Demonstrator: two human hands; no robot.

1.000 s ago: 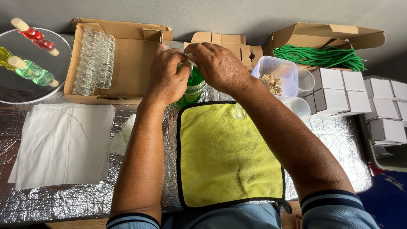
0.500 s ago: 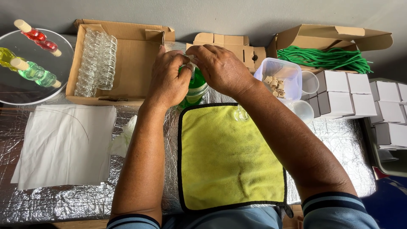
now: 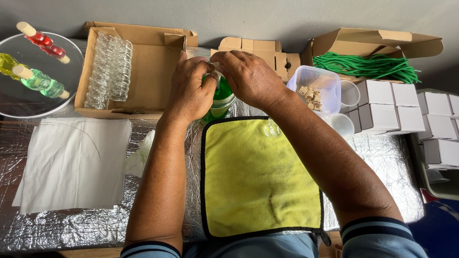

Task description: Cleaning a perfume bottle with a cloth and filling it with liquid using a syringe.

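Both hands' grip closes on a small clear piece over the green jar (image 3: 221, 100): left hand (image 3: 191, 91) at 9 o'clock, right hand (image 3: 251, 79) at 3

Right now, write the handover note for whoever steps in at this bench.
Left hand and right hand meet over a container of green liquid, pinching something small and clear; what it is I cannot tell. Empty glass bottles lie in the left cardboard box. Done: filled, corked bottles on the round tray. Corks in the plastic tub, white boxes on the right. One small clear piece on the yellow cloth.
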